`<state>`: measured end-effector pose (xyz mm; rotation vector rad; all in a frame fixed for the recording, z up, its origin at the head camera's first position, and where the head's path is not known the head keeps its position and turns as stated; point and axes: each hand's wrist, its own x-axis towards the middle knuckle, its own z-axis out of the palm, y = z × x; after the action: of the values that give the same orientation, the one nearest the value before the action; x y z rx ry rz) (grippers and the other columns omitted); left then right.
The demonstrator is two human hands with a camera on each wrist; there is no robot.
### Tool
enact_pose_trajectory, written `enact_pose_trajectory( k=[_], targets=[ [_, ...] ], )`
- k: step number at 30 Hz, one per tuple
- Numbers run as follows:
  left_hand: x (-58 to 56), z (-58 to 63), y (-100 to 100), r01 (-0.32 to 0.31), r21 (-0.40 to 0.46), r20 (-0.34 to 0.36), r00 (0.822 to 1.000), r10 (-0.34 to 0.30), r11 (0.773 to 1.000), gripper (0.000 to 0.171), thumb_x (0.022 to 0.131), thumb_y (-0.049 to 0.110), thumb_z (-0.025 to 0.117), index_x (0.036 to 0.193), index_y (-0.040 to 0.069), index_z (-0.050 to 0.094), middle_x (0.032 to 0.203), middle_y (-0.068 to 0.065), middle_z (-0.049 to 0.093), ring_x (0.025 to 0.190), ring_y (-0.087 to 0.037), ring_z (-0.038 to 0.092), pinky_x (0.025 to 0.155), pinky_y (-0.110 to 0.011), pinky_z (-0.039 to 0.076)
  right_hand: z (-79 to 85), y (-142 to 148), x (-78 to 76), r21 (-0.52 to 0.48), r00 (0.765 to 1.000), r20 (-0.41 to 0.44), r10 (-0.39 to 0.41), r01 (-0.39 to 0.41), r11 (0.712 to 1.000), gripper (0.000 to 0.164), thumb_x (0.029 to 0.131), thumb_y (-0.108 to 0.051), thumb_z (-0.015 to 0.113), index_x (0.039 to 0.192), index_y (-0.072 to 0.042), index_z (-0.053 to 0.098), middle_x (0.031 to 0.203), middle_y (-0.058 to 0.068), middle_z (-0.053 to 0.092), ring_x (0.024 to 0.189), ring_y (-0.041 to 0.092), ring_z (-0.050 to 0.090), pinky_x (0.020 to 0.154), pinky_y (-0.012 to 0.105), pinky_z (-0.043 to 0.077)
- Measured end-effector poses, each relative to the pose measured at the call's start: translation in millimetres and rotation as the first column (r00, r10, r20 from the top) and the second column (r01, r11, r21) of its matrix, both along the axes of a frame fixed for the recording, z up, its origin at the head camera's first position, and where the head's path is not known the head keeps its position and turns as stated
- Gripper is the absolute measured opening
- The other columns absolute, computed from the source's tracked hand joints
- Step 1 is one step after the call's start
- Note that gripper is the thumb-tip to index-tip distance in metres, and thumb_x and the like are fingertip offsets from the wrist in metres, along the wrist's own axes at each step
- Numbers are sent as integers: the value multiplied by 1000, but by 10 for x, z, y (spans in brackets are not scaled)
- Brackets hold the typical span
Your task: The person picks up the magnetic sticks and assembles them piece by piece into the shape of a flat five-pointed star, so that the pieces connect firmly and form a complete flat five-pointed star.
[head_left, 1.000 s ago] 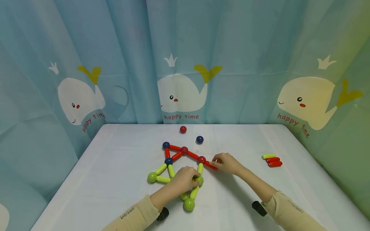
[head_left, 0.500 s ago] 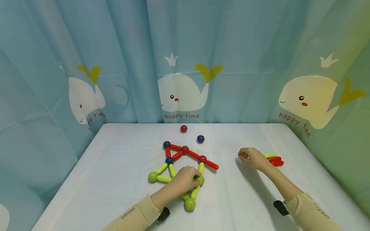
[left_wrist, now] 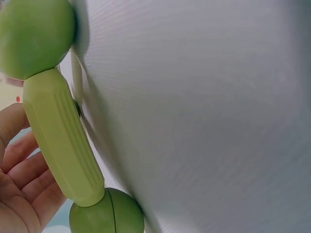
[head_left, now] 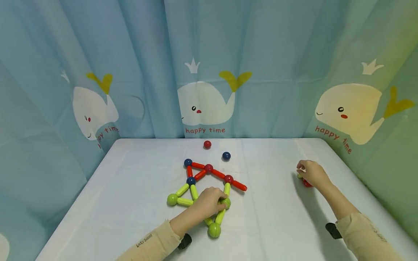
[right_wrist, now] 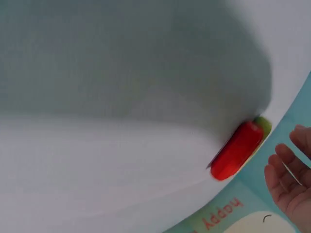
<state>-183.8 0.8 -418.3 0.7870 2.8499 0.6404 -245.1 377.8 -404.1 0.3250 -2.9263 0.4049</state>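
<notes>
On the white table lies a flat frame of magnetic rods and balls. My left hand [head_left: 209,201] pinches the green ball [head_left: 226,203] at its right side; in the left wrist view a yellow-green rod [left_wrist: 63,138] shows in front of that hand. A red rod [head_left: 239,186] sticks out from the red ball [head_left: 228,179], its other end free. Far right, my right hand [head_left: 312,173] hovers over the loose rods, fingers loosely bent and holding nothing. In the right wrist view a red rod [right_wrist: 237,150] and a green rod [right_wrist: 264,125] lie close by its fingers.
A loose red ball [head_left: 207,144] and a loose blue ball [head_left: 226,156] sit behind the frame. A whale-print curtain [head_left: 205,105] hangs behind the white table [head_left: 130,224] and along its sides.
My right hand has let go of the red rod at the frame and moved right to the loose rods, now partly covering them. My left hand has stayed at the green ball.
</notes>
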Motion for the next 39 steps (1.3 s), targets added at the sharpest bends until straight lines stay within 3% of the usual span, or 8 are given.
enact_pose_trajectory(
  k=[5, 9, 21, 29, 34, 39],
  targets=[
    [-7, 20, -2, -4, -4, 10, 1000, 4, 1000, 29, 82, 22, 73, 108, 12, 71, 101, 1, 70, 85, -7, 61, 76, -20, 49, -8, 119, -48, 45, 996, 84, -30, 26, 999, 21, 80, -8, 68, 89, 10, 61, 88, 32, 61, 83, 47, 58, 72, 55, 47],
    [4, 13, -11, -2, 1, 12, 1000, 2, 1000, 29, 82, 22, 73, 108, 11, 71, 101, 1, 70, 86, -8, 60, 75, -19, 49, -8, 157, -50, 73, 987, 146, -72, 62, 995, 30, 82, -15, 68, 94, 11, 59, 94, 35, 59, 86, 50, 57, 69, 56, 47],
    [6, 9, -10, -1, 1, 15, 1000, 1, 1000, 29, 83, 23, 72, 109, 11, 71, 102, 1, 70, 86, -8, 61, 76, -19, 49, -14, 156, -63, 87, 974, 208, -88, 71, 994, 30, 82, -16, 65, 93, 10, 58, 91, 34, 60, 82, 44, 58, 69, 54, 46],
    [-4, 2, -13, 0, -6, 8, 1000, 0, 1000, 29, 83, 23, 72, 109, 12, 71, 102, 1, 70, 87, -8, 61, 76, -20, 49, -36, 136, -83, 63, 990, 129, -51, 43, 997, 24, 81, -13, 66, 86, 10, 60, 82, 29, 61, 73, 37, 57, 68, 53, 46],
    [-17, -11, -3, -2, -4, 20, 1000, 2, 1000, 29, 83, 23, 72, 109, 12, 71, 101, 2, 70, 86, -7, 60, 77, -20, 49, -47, 93, -102, 55, 1000, -1, -8, 8, 998, 24, 78, -11, 68, 86, 12, 62, 79, 28, 58, 69, 35, 55, 68, 54, 46],
    [-11, -13, -9, -4, 5, 17, 1000, 3, 1000, 28, 83, 23, 72, 108, 12, 71, 101, 2, 70, 86, -8, 60, 76, -20, 49, -66, 17, -114, 63, 989, -135, 54, -46, 997, 22, 76, -8, 70, 84, 12, 64, 78, 29, 58, 71, 39, 55, 67, 54, 45]
  ],
)
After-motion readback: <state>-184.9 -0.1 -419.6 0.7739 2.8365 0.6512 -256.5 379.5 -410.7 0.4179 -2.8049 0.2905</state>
